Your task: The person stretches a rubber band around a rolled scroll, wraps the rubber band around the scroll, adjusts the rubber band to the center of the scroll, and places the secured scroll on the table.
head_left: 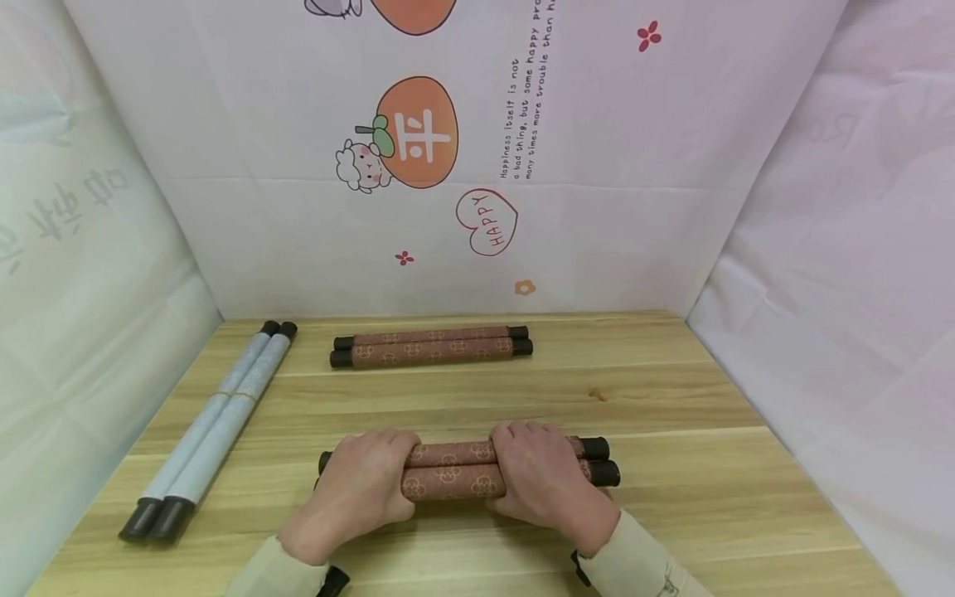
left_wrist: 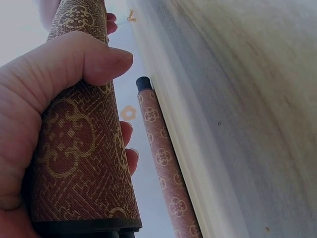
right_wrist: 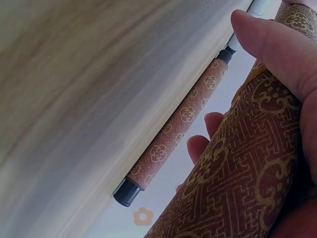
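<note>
A pair of brown hanging scrolls (head_left: 451,479) with gold flower patterns and black end knobs lies side by side across the front middle. My left hand (head_left: 366,477) grips the pair near its left end, and my right hand (head_left: 540,477) grips it near the right end. In the left wrist view, the thumb lies over the patterned scroll (left_wrist: 74,134) and fingertips (left_wrist: 128,134) show on its far side. The right wrist view likewise shows fingers (right_wrist: 198,146) curled round the brown scroll (right_wrist: 233,158), with a thin tan band (right_wrist: 257,75) on it.
Behind the hands, another pair of brown scrolls (head_left: 433,350) lies crosswise on the wooden table (head_left: 656,398). To the left are two pale blue scrolls (head_left: 216,423), tied together and slanting. White printed sheeting (head_left: 597,207) encloses the back and sides.
</note>
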{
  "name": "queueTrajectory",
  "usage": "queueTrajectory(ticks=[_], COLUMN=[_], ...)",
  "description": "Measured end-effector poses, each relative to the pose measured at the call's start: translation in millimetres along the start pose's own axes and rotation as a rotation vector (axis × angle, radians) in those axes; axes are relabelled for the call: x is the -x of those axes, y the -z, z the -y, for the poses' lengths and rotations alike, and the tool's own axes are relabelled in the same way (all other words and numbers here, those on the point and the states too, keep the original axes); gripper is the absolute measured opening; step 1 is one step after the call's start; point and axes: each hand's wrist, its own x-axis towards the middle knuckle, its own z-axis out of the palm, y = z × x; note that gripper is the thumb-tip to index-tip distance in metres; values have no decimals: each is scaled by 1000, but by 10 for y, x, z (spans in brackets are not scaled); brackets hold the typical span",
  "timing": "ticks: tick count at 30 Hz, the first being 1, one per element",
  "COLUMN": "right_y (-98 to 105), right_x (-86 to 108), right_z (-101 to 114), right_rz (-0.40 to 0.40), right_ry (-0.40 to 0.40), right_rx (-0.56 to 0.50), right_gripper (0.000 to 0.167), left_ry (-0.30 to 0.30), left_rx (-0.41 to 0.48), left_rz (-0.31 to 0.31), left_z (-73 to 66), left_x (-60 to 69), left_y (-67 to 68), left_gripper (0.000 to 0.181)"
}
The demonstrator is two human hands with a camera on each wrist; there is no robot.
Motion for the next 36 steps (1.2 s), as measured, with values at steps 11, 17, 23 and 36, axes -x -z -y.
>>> queueTrajectory(ticks=[11,17,23,36], right_y=[-23,-21,-42,-33], right_x=[-13,-14,-19,-55], right_z=[63,113,142,227], right_rz=[-43,-40,-45,-69], right_ry=[11,8,13,39], right_rx=[-9,-26,-37,-34], right_gripper=[73,74,72,72], left_ry=[-6,-16,-17,-12], left_rx=[13,13,17,26], left_rz=[21,22,28,22], left_z=[-44,-72,-75,-101], left_x=[-20,-27,-21,-21], left_y=[4,3,-23,-24], left_gripper=[44,42,41,39])
